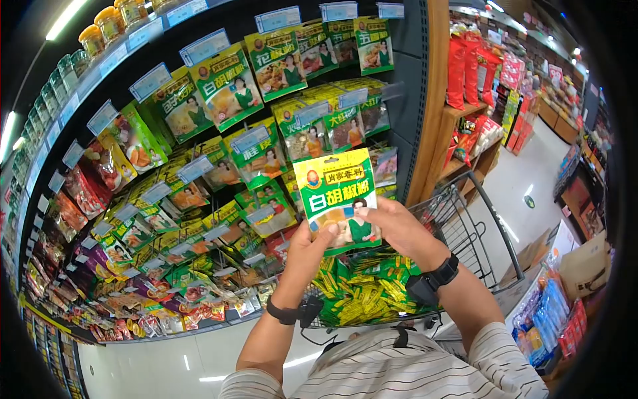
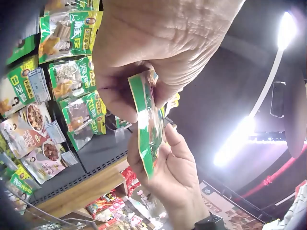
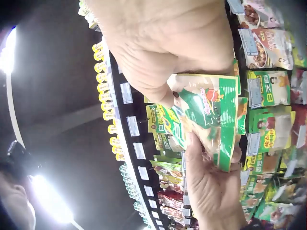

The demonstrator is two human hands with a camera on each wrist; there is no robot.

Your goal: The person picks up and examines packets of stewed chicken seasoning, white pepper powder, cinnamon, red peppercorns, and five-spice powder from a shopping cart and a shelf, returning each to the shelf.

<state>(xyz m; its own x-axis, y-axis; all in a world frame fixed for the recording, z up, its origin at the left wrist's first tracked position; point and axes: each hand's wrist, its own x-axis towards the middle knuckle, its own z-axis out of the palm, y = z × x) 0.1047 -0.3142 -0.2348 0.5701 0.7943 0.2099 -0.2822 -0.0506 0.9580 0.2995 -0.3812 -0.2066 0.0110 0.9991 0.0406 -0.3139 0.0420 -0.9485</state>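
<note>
A green, yellow and white packet of white pepper powder (image 1: pixel 335 176) is held up in front of the chest, its printed front facing the head camera. My left hand (image 1: pixel 307 251) grips the lower left corner, thumb across the front. At the lower right edge, my right hand (image 1: pixel 404 231) pinches the packet with the thumb over the printed picture. In the left wrist view the packet (image 2: pixel 146 122) appears nearly edge-on between both hands. The right wrist view shows the thumbs on the front of the packet (image 3: pixel 206 108); fingers behind it are partly hidden.
Rows of hanging seasoning packets (image 1: pixel 229 90) with price tags fill the rack ahead and to the left. Below the hands, a wire shopping cart (image 1: pixel 468 233) holds many green and yellow packets (image 1: pixel 362 286). A wooden shelf (image 1: pixel 428 100) borders the aisle floor (image 1: pixel 538 173) at right.
</note>
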